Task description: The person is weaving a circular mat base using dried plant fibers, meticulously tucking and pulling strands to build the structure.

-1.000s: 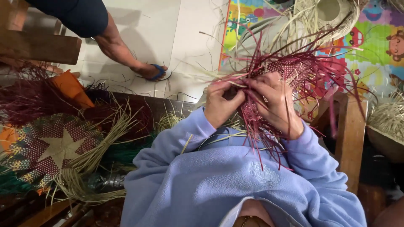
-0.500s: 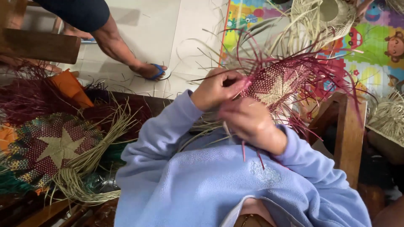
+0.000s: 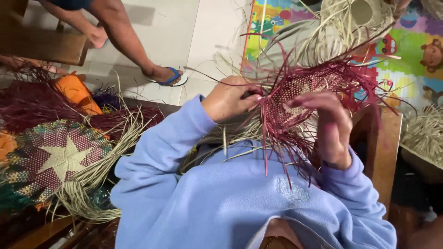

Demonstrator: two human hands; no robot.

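Note:
A half-woven mat [image 3: 302, 94] of maroon and pale straw strips rests above my chest, with loose maroon ends fanning out all around it. My left hand [image 3: 228, 98] pinches maroon strips at the mat's left edge. My right hand [image 3: 330, 127] is on the mat's right side, fingers curled among the strips hanging there. Both arms are in light blue fleece sleeves.
A finished woven piece with a pale star [image 3: 57, 157] lies at the left, with loose pale strips [image 3: 87, 193], maroon strips [image 3: 27, 103] and an orange cloth [image 3: 76, 92]. Another person's legs and blue sandal [image 3: 168, 76] are on the tiled floor. A wooden armrest [image 3: 385, 152] stands at right, by a colourful play mat [image 3: 410, 50].
The woven piece has tilted and shifted right. My right hand moved from the middle out to the right side. The other person's foot has stepped to the right.

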